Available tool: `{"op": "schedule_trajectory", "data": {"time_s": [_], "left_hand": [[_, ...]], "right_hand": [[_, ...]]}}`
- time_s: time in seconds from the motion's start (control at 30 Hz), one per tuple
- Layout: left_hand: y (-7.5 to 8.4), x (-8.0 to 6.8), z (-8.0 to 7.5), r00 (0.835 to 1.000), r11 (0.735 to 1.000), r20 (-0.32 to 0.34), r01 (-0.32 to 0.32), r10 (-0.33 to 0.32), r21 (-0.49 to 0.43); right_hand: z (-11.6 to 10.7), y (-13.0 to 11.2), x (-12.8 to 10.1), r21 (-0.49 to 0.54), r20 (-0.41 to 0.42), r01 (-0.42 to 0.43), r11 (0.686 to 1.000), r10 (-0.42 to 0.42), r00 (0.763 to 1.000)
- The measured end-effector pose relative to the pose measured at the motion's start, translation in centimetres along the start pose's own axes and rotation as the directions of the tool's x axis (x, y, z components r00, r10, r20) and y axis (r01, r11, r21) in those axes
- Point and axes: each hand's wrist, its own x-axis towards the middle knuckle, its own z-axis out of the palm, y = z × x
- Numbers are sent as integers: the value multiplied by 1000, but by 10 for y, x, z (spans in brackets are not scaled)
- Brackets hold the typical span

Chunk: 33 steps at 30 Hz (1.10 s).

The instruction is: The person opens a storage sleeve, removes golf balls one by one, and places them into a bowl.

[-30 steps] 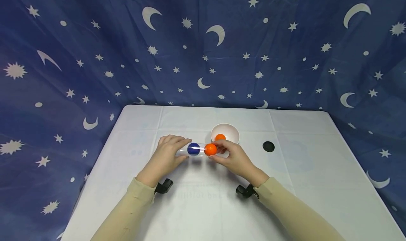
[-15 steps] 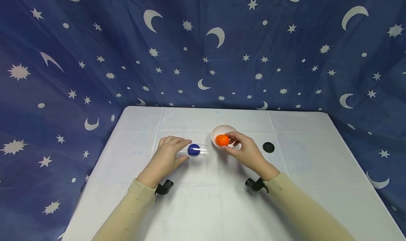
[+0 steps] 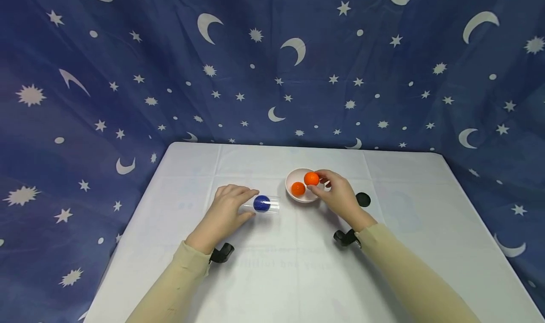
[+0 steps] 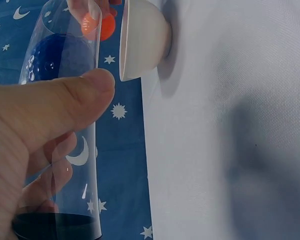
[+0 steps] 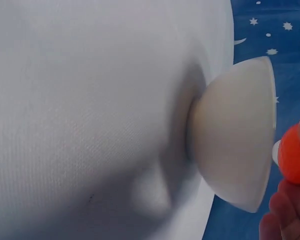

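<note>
The right hand (image 3: 338,197) pinches an orange ball (image 3: 312,178) over the white bowl (image 3: 294,198), which holds another orange ball (image 3: 298,188), mid-tabletop. The left hand (image 3: 225,212) grasps a clear tube (image 3: 268,205) lying flat, blue ball (image 3: 261,203) inside.

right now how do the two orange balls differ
One orange ball lies loose in the white bowl; the other orange ball is pinched by the right hand above the bowl's rim. The held ball sits higher and farther back. Both look the same size and colour.
</note>
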Motion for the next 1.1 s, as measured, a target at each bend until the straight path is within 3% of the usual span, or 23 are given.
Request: {"op": "schedule_trajectory", "data": {"time_s": [0.2,0.5,0.77,1.1], "left_hand": [[-2,-1,0,1000,1000,2,6,-6,6],[-4,-1,0,1000,1000,-5,7,-7,5],[-5,-3,2,1000,1000,-5,15,-15,-1],[-5,-4,4,1000,1000,-19,5,-6,-8]], "right_hand": [[5,6,5,-109,6,-57,992,58,998],[11,8,11,-208,-12,-21,978,18,1000],[16,7,14,-197,10,-76,977,79,997],[13,2,18,-207,104,-123,970,147,984]]}}
